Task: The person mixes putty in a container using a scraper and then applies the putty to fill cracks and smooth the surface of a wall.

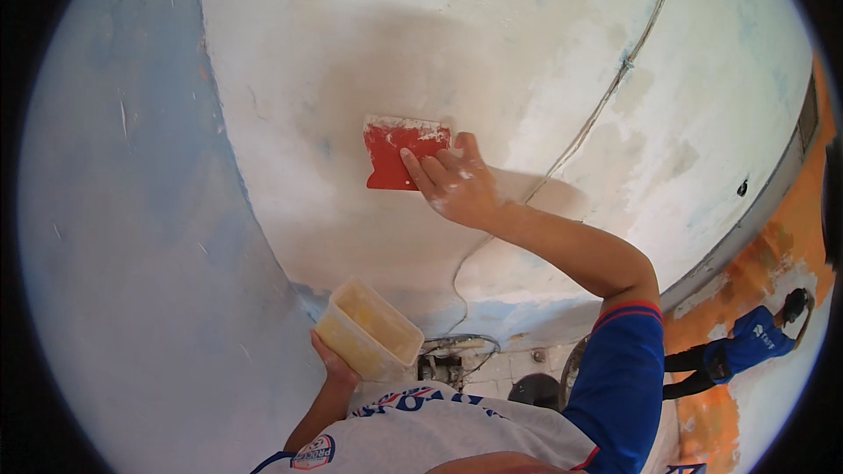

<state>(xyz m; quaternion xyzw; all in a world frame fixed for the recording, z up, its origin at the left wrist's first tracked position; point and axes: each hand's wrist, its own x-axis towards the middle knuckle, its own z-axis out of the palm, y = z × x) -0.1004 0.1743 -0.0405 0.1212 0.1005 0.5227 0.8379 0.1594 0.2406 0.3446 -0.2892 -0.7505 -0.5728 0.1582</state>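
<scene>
My right hand [463, 183] grips a red plastic putty spreader [392, 158] and holds it against the pale wall [369, 237]. White filler coats the spreader's upper edge, and white smears mark my fingers. Lower left, my left hand [335, 360] holds up a rectangular, translucent plastic tub [373, 329] by its side. The tub is tilted, and its inside looks yellowish; how much filler is in it I cannot tell. Damp-looking beige patches spread over the wall around the spreader.
A thin cable [587, 127] runs down the wall to the right of my hand. A blue-grey wall [132, 237] meets the pale one at a corner on the left. Below are loose wires [474, 342] and a dark round object [535, 391]. Far right, a person in blue [753, 338] stands by an orange wall [711, 421].
</scene>
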